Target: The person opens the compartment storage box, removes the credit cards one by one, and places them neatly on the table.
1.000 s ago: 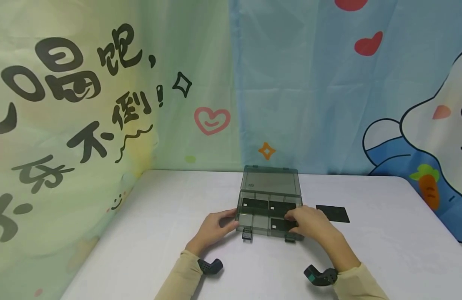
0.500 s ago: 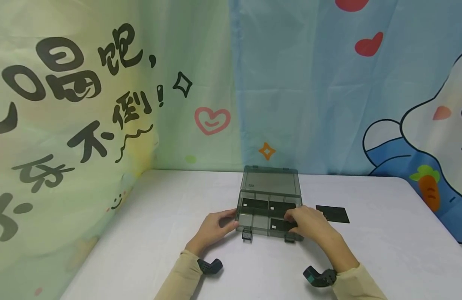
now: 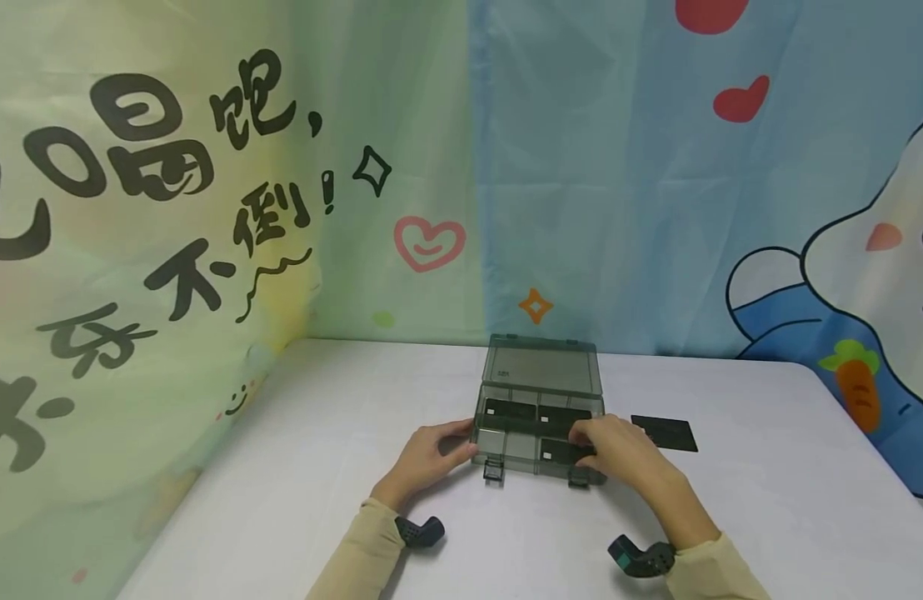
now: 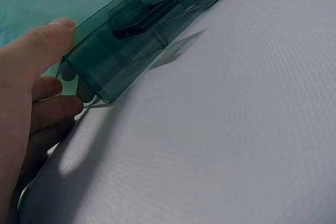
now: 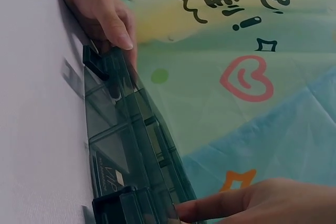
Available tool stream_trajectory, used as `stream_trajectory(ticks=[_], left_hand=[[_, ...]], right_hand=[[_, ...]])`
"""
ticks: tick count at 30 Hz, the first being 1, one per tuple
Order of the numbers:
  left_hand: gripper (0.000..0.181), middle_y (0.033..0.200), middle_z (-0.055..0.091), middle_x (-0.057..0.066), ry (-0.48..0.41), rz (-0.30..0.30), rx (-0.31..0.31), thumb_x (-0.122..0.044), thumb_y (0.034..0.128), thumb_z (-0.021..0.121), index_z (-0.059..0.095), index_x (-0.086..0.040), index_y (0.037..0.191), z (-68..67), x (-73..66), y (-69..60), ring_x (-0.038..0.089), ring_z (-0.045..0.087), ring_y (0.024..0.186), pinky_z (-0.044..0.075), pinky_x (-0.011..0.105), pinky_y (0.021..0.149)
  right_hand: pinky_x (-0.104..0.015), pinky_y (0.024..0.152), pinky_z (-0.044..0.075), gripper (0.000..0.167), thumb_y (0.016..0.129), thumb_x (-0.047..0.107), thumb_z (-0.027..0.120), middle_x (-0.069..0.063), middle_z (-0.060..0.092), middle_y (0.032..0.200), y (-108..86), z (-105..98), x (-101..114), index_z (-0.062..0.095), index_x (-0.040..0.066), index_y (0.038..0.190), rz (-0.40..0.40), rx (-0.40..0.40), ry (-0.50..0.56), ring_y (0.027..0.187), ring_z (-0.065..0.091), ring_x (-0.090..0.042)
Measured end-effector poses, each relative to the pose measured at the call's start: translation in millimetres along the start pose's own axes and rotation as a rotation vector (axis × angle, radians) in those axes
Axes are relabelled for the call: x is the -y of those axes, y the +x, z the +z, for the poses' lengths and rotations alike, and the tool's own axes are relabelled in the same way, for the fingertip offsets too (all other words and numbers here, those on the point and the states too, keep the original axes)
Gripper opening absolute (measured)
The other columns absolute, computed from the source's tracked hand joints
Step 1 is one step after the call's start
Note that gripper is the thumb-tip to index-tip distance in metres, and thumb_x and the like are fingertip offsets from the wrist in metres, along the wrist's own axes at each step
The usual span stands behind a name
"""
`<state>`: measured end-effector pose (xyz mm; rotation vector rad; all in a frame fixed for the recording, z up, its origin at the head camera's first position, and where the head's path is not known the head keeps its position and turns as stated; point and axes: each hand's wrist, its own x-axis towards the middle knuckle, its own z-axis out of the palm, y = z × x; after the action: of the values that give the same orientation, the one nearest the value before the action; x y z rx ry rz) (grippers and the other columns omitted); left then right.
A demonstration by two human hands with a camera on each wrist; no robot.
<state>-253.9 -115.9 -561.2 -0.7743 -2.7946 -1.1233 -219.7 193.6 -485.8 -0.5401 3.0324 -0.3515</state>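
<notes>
A clear grey-green plastic box (image 3: 517, 446) with compartments lies on the white table, its lid (image 3: 542, 367) raised at the back. Black cards, each with a small white square, lie in it: one back left (image 3: 510, 409), one back right (image 3: 561, 419) and one front right (image 3: 561, 452). Through the wall in the right wrist view, the front card (image 5: 110, 177) shows "VIP" lettering. My left hand (image 3: 424, 460) touches the box's left side, thumb at the front corner. My right hand (image 3: 619, 450) holds the front-right card's right end between thumb and index finger; the fingertips are partly hidden.
Another black card (image 3: 666, 433) lies on the table right of the box, behind my right hand. Two latches (image 3: 494, 471) hang from the box's front edge. A printed curtain (image 3: 401, 167) stands behind and left of the table (image 3: 244, 500).
The head view has tilted slightly, shifting the background. Both hands stay at the box in nearly the same places, and the cards show no clear movement.
</notes>
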Motion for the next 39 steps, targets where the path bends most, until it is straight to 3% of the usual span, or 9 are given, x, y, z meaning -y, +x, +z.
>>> stream_trajectory(ticks=[11, 17, 24, 31, 39], left_hand=[[0.056, 0.132, 0.06, 0.0, 0.017, 0.026, 0.002, -0.052, 0.0906, 0.056, 0.055, -0.016, 0.134, 3.0, 1.3, 2.1, 0.021, 0.055, 0.124, 0.042, 0.04, 0.107], [0.056, 0.13, 0.061, 0.0, 0.002, 0.019, 0.003, -0.052, 0.0901, 0.057, 0.056, -0.017, 0.133, 4.3, 2.1, 3.2, 0.021, 0.056, 0.124, 0.042, 0.04, 0.107], [0.057, 0.131, 0.061, -0.001, 0.017, 0.023, 0.002, -0.053, 0.0904, 0.056, 0.055, -0.017, 0.134, 5.9, 2.8, 0.3, 0.021, 0.056, 0.124, 0.043, 0.04, 0.107], [0.055, 0.131, 0.061, 0.0, 0.015, 0.019, -0.008, -0.051, 0.0898, 0.058, 0.056, -0.017, 0.134, 0.1, 0.1, 1.4, 0.021, 0.055, 0.124, 0.042, 0.04, 0.108], [0.055, 0.131, 0.061, 0.001, 0.005, 0.006, 0.0, -0.049, 0.0899, 0.059, 0.056, -0.017, 0.133, -1.1, -1.1, 0.2, 0.022, 0.055, 0.125, 0.041, 0.04, 0.108]], right_hand=[[-0.029, 0.063, 0.052, 0.027, 0.072, 0.023, 0.081, 0.008, 0.068, 0.083, 0.0, 3.4, -5.9, 0.07, 0.017, 0.097, -0.007, -0.005, 0.056, 0.075, 0.061, -0.008], [-0.034, 0.06, 0.05, 0.026, 0.072, 0.023, 0.082, 0.007, 0.065, 0.08, -1.6, 5.4, -4.1, 0.063, 0.018, 0.088, 0.008, -0.001, -0.016, 0.07, 0.057, -0.01], [-0.027, 0.051, 0.036, 0.035, 0.07, 0.022, 0.084, 0.008, 0.053, 0.067, -3.1, 8.4, -2.8, 0.05, 0.019, 0.079, -0.024, -0.037, -0.059, 0.059, 0.043, -0.01], [-0.027, 0.053, 0.034, 0.035, 0.07, 0.02, 0.083, 0.007, 0.052, 0.066, -3.0, 2.9, 0.0, 0.05, 0.018, 0.079, -0.055, -0.064, -0.045, 0.059, 0.042, -0.011], [-0.028, 0.054, 0.036, 0.034, 0.07, 0.019, 0.083, 0.006, 0.052, 0.067, -2.5, 4.2, 1.9, 0.051, 0.016, 0.079, -0.035, -0.069, -0.024, 0.06, 0.042, -0.011]])
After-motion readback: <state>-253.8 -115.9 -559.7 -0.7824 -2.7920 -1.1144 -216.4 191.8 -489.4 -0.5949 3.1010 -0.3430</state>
